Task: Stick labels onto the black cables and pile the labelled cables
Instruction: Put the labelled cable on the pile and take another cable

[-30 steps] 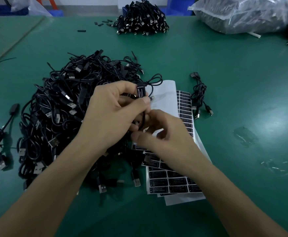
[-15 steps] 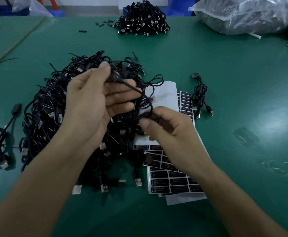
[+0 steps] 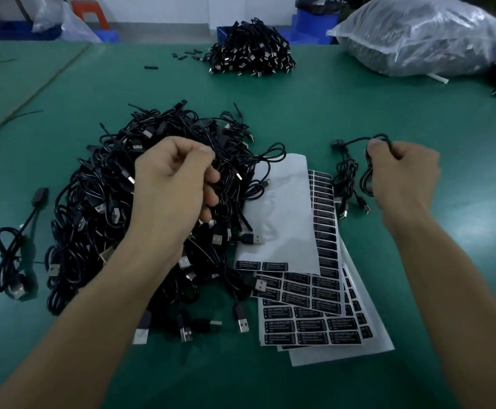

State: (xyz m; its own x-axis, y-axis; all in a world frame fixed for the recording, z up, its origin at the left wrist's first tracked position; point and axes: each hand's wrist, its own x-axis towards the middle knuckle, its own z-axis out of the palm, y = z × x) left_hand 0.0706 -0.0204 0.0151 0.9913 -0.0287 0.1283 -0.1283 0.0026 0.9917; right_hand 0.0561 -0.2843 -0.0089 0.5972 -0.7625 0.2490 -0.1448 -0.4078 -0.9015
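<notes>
Head view: right hand [image 3: 403, 181] around a black cable [image 3: 353, 140], left hand [image 3: 173, 190] curled over cable pile [image 3: 93, 202], grip unclear.

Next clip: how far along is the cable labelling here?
Early on. Done: only a small cluster of black cables lies right of the white label sheets, whose top sheet is mostly peeled bare. In hand: the right hand grips a black cable above that cluster; its label is not discernible. Remaining: the large tangled heap of black cables under the curled left hand, plus many black labels unpeeled.
</notes>
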